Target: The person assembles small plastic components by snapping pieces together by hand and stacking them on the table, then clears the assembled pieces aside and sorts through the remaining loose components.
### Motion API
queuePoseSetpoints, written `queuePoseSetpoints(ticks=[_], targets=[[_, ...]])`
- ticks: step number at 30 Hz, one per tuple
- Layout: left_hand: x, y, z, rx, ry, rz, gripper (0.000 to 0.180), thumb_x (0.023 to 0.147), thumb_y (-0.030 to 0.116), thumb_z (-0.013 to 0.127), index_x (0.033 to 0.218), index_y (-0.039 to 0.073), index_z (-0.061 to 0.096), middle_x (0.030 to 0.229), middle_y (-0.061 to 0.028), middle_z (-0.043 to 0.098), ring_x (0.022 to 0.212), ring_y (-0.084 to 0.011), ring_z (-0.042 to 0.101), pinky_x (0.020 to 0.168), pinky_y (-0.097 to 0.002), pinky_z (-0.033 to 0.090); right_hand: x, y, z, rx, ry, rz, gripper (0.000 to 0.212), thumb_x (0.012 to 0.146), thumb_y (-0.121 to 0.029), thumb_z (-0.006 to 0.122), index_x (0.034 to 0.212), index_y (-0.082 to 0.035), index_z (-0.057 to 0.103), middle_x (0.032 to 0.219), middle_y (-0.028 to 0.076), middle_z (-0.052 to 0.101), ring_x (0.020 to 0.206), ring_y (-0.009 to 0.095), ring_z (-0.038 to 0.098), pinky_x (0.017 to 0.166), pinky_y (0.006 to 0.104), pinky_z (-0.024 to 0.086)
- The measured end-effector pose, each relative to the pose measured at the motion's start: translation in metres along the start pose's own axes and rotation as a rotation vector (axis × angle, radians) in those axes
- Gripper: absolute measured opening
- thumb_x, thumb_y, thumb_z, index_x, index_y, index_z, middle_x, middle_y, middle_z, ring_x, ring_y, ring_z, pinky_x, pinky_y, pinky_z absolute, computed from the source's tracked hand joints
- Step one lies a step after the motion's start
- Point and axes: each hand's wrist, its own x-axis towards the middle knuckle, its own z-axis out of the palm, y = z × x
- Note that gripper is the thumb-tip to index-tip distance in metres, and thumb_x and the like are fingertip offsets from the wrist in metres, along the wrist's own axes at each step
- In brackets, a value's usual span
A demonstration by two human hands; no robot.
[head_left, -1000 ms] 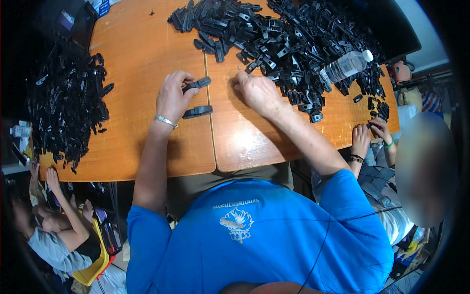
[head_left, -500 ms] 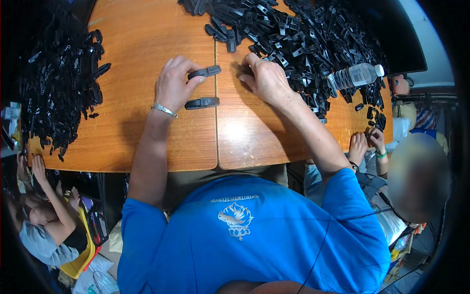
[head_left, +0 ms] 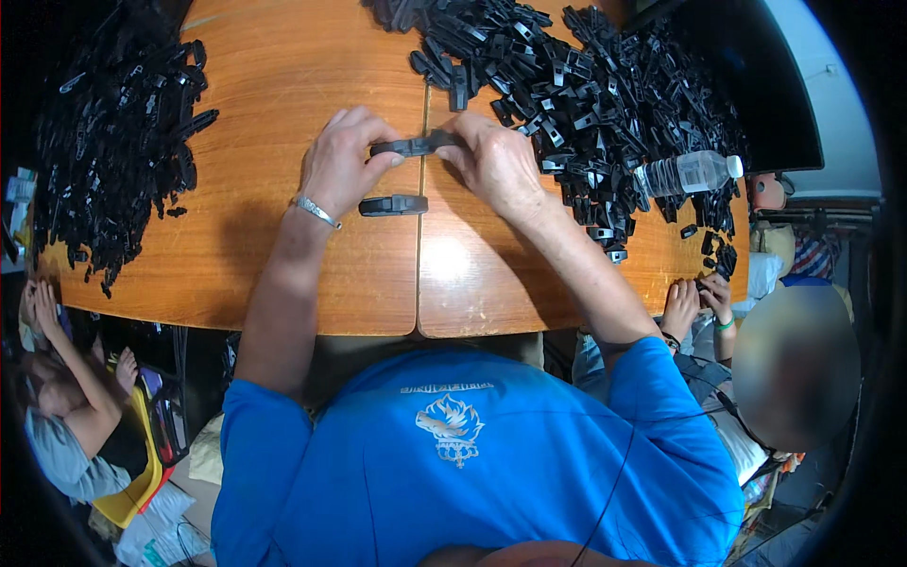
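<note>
Over the table seam, a black plastic buckle-like part (head_left: 412,147) is held level between my two hands. My left hand (head_left: 342,159) pinches its left end between thumb and fingers. At the other end, my right hand (head_left: 499,168) has its thumb and fingertips closed on the part. Those fingers partly hide that end, so I cannot tell whether it is one piece or two joined. A similar black plastic part (head_left: 394,205) lies on the table just below, touched by neither hand.
A large heap of black parts (head_left: 586,113) covers the table's far right, with a clear plastic bottle (head_left: 694,173) lying on it. Another heap (head_left: 132,161) fills the left side. Co-workers' hands (head_left: 697,304) are at the right edge, others' hands (head_left: 42,307) at the left.
My right hand has moved left and closed on the right end of the part in my left hand. The head view has shifted slightly.
</note>
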Motion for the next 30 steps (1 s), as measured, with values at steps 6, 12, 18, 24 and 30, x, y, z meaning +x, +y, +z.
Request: queuePoseSetpoints(ticks=[6, 12, 18, 24, 30], targets=[[0.002, -0.005, 0.002, 0.001, 0.021, 0.054, 0.023, 0.081, 0.007, 0.09, 0.1, 0.005, 0.077, 0.098, -0.007, 0.068, 0.096, -0.0279, 0.066, 0.084, -0.0397, 0.055, 0.006, 0.02, 0.021, 0.184, 0.18, -0.135, 0.027, 0.08, -0.016, 0.092, 0.103, -0.005, 0.082, 0.103, 0.01, 0.074, 0.087, 0.033, 0.074, 0.073, 0.0439, 0.058], [0.003, -0.006, 0.004, -0.05, 0.06, 0.12, 0.024, 0.078, 0.003, 0.09, 0.097, 0.003, 0.076, 0.094, -0.0101, 0.066, 0.091, -0.0292, 0.065, 0.079, -0.0395, 0.053, 0.026, 0.018, 0.035, 0.359, 0.124, -0.339, 0.024, 0.079, -0.011, 0.09, 0.102, -0.005, 0.082, 0.1, 0.01, 0.074, 0.092, 0.032, 0.074, 0.075, 0.0423, 0.059], [0.004, -0.005, -0.006, -0.159, -0.118, -0.046, 0.021, 0.079, -0.001, 0.088, 0.096, 0.001, 0.075, 0.09, -0.0063, 0.062, 0.086, -0.0226, 0.062, 0.074, -0.0354, 0.05, 0.013, 0.011, 0.037, 0.368, 0.126, -0.289, 0.022, 0.083, -0.014, 0.089, 0.102, -0.005, 0.082, 0.097, 0.011, 0.072, 0.091, 0.035, 0.073, 0.076, 0.0441, 0.059], [0.023, -0.006, -0.025, -0.416, -0.488, -0.089, 0.034, 0.083, 0.006, 0.088, 0.114, 0.003, 0.077, 0.107, -0.0071, 0.07, 0.102, -0.0204, 0.066, 0.093, -0.0344, 0.054, -0.027, 0.036, -0.013, 0.292, -0.023, -0.308, 0.032, 0.083, -0.025, 0.09, 0.106, -0.005, 0.081, 0.1, 0.012, 0.073, 0.091, 0.035, 0.074, 0.079, 0.0447, 0.06], [0.091, 0.014, 0.018, 0.306, 0.063, 0.226, 0.038, 0.086, 0.003, 0.083, 0.122, 0.008, 0.073, 0.119, -0.011, 0.068, 0.118, -0.033, 0.064, 0.103, -0.0438, 0.054, -0.031, 0.081, -0.041, -0.209, 0.067, -0.035, 0.035, 0.09, 0.002, 0.072, 0.123, -0.007, 0.077, 0.116, 0.011, 0.07, 0.096, 0.036, 0.075, 0.082, 0.0443, 0.063]])
